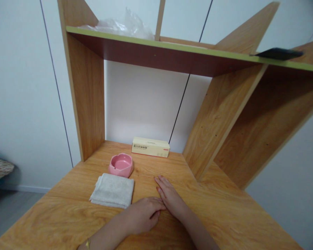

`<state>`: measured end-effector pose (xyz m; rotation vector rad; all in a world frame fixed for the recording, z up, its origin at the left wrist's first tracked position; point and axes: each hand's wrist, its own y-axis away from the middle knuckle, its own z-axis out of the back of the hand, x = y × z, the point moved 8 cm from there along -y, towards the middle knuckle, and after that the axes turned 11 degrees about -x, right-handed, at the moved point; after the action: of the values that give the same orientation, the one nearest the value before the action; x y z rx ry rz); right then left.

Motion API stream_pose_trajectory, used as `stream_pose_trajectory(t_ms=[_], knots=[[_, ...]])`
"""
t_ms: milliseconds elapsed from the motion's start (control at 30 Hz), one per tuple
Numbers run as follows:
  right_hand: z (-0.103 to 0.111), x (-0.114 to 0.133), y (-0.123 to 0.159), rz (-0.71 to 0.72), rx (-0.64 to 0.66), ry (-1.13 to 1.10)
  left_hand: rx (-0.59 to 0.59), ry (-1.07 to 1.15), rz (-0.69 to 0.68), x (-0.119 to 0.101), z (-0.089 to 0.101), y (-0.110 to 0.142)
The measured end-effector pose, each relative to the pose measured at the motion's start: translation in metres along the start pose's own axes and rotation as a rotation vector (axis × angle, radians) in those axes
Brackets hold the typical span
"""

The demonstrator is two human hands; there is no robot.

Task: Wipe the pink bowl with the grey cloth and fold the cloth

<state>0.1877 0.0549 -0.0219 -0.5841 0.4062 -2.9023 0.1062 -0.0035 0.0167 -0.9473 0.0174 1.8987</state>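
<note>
On the wooden desk, my left hand (pixel 147 214) rests with its fingers loosely bent, their tips meeting the side of my right hand (pixel 170 197). Nothing shows in the left hand. The right hand lies palm down, fingers stretched forward, holding nothing. A folded pale grey cloth (pixel 112 190) lies just ahead of my left forearm. Right behind the cloth stands a pink faceted ashtray (pixel 121 164) with a notched rim. Farther back, against the wall, a long cream-coloured cling film box (pixel 150 147) with printed lettering lies on its side.
A shelf (pixel 156 55) with a green edge spans the desk between upright wooden panels (pixel 88 93). Crumpled clear plastic (pixel 125 26) lies on top at left; a flat dark object (pixel 280 53) juts over the edge at right. A patterned cloth (pixel 0 170) hangs at far left.
</note>
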Motion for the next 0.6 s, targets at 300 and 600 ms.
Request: stream_pose_trajectory(t_ms=[300,600], knots=[[-0.0025,-0.0002,-0.0008,0.014,0.006,0.035,-0.021,0.023,0.010,0.0010,0.0006,0.0000],[-0.0016,-0.0009,0.0000,0.006,0.000,0.006,-0.019,0.043,0.010,-0.0014,0.0016,-0.0008]])
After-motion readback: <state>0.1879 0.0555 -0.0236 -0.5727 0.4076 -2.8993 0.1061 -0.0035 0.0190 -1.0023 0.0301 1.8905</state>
